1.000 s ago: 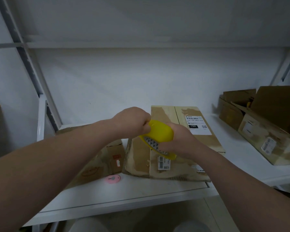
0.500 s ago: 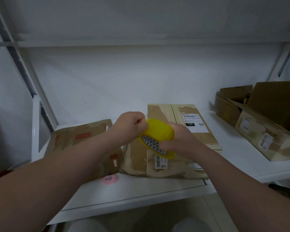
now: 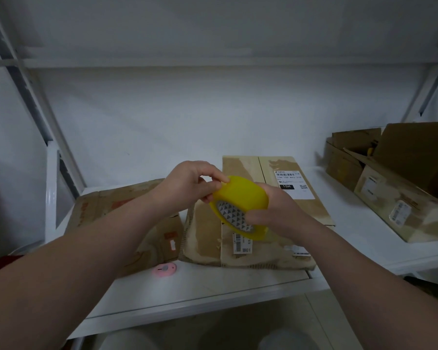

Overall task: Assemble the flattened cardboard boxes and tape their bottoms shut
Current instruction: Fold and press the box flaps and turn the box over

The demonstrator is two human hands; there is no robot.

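- Right hand (image 3: pixel 276 210): holds the yellow tape roll (image 3: pixel 240 195) in the air above the shelf (image 3: pixel 213 286), with the fingers curled round its far side and the thumb laid across the core opening.
- Left hand (image 3: pixel 190 185): thumb and fingers pinch the outer surface of the roll at its upper left edge.
- Tape roll: tilted, with its open side towards the camera. The inner core bears a grey-and-white triangle pattern.
- Flattened cardboard box (image 3: pixel 205 238): lies flat on the shelf directly below the roll. It carries a small barcode sticker (image 3: pixel 242 245) whose print is too small to read.
- Shipping label (image 3: pixel 293 184): a white label on the rear panel of the same flat stack. It shows a barcode and "15H" in a black block; the remaining lines are too fine to read with certainty.
- Second flattened box (image 3: pixel 106 205): lies to the left, partly under the left forearm, and has faded red print that cannot be read.
- Pink hand cutter (image 3: pixel 164 269): rests on the shelf just in front of the second box.
- Open cartons (image 3: pixel 390 210): two stand at the right end of the shelf with their flaps raised. The nearer one has a barcode sticker (image 3: pixel 400 213). The contents of both are hidden by the flaps.
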